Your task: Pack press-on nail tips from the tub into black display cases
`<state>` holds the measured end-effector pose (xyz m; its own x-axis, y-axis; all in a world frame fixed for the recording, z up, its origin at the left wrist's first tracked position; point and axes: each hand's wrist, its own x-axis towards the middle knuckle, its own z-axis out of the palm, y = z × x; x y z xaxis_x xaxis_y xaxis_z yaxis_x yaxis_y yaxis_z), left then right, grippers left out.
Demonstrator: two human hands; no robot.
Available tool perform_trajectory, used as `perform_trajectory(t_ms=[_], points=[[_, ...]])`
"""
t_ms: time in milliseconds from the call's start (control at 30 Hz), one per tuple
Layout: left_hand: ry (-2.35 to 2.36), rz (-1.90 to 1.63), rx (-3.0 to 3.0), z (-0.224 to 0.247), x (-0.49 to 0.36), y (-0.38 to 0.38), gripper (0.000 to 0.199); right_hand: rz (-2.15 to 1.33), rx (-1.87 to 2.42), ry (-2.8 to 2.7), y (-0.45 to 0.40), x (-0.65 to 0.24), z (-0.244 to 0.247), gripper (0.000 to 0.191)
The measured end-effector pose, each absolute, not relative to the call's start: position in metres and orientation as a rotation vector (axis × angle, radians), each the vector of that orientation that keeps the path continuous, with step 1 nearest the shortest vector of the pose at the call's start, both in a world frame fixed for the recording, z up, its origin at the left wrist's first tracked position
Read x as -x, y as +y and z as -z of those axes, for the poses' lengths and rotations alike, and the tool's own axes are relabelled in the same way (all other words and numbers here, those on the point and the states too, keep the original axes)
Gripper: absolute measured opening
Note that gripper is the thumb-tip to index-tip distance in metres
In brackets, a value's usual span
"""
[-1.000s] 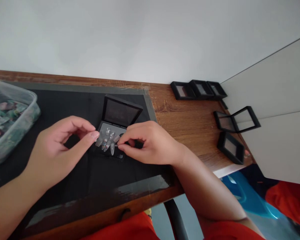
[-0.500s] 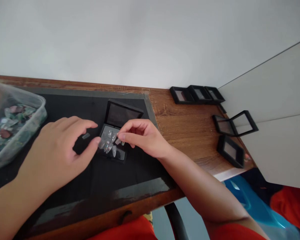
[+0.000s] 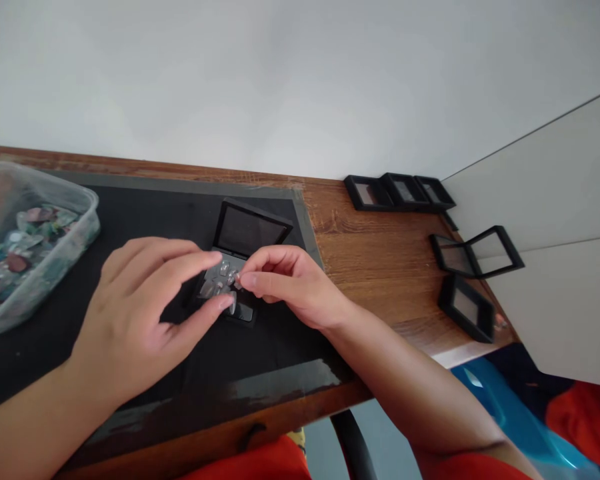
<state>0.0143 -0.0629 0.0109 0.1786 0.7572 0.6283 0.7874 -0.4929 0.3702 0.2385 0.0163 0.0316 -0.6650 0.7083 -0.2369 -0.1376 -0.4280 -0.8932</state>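
Note:
An opened black display case (image 3: pixel 254 230) stands on the dark mat, its framed lid tilted up at the back. Several clear press-on nails (image 3: pixel 224 268), some with shiny decoration, lie on the case's grey base. My left hand (image 3: pixel 140 310) hovers over the left side of the case, thumb and index finger spread. Its thumb tip is beside a clear nail at the front, and I cannot tell if they touch. At the right edge of the case my right hand (image 3: pixel 295 287) has thumb and index finger pinched on a small clear nail, mostly hidden by the fingertips.
A clear plastic tub (image 3: pixel 93 200) full of mixed colourful nails stands at the left. Black cases (image 3: pixel 405 191) lie in a row against the wall. An open case (image 3: pixel 475 253) and another black case (image 3: pixel 467 307) sit at the right edge of the wooden table (image 3: pixel 365 267).
My left hand has moved right, over the case, covering where a loose clear nail lay on the mat. My right hand stays pinched at the case's right side. The view has shifted slightly.

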Motion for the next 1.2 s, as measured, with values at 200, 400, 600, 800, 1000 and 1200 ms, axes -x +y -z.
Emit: perform_trajectory(t_ms=[200, 400, 600, 800, 1000, 1200], points=[[-1.290, 1.406, 2.333, -0.018, -0.019, -0.067, 0.035, -2.190, 0.729, -1.254, 0.007, -0.237, -0.032, 0.015], [-1.216, 1.322, 2.396, -0.021, -0.019, -0.069, 0.045, -2.221, 0.679, -1.267, 0.003, -0.236, -0.029, 0.018], [-1.249, 1.359, 2.394, -0.015, -0.020, -0.068, 0.041, -2.184, 0.734, -1.343, 0.003, -0.235, -0.029, 0.027], [-1.264, 1.474, 2.534, -0.008, -0.023, -0.059, 0.031, -1.522, 0.831, -1.289, 0.008, -0.237, -0.040, 0.027], [-1.310, 1.252, 2.730, 0.001, -0.031, -0.050, 0.019, -0.997, 0.948, -1.335, 0.010, -0.246, -0.049, 0.030], [-1.321, 1.055, 2.750, 0.007, -0.030, -0.045, 0.020, -0.658, 0.744, -1.447, 0.002, -0.241, -0.037, 0.022]])
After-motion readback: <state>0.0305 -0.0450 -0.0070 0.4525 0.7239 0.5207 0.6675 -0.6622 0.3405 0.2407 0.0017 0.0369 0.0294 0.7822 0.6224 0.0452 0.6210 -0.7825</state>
